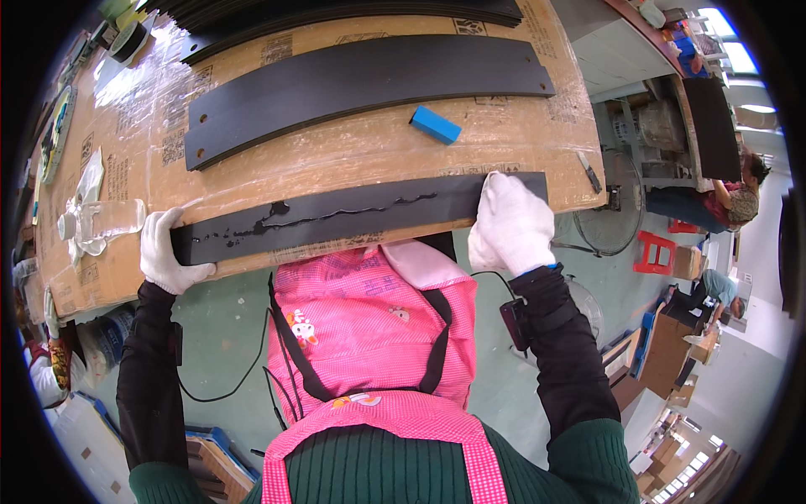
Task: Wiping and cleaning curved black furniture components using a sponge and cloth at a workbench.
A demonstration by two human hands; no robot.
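Observation:
A long dark grey board (336, 204) lies along the near edge of the table, with a wet, shiny streak and scattered drops on its left and middle parts. My left hand (166, 254), in a white glove, grips the board's left end, thumb along its near side. Over the right end, my right hand (514, 220), also white-gloved, is closed and pressed down. White folds show beneath it, but I cannot tell glove from cloth there. Beyond this board rests a wider stack of dark boards (361, 88) with holes at the ends. A blue block (436, 125) sits in front of that stack.
A clear plastic bottle (113, 220) lies at the left on crumpled white film. A utility knife (589, 172) is near the table's right corner. More dark boards (336, 18) are piled at the far side. A floor fan (609, 206) stands right of the cardboard-covered table (159, 109).

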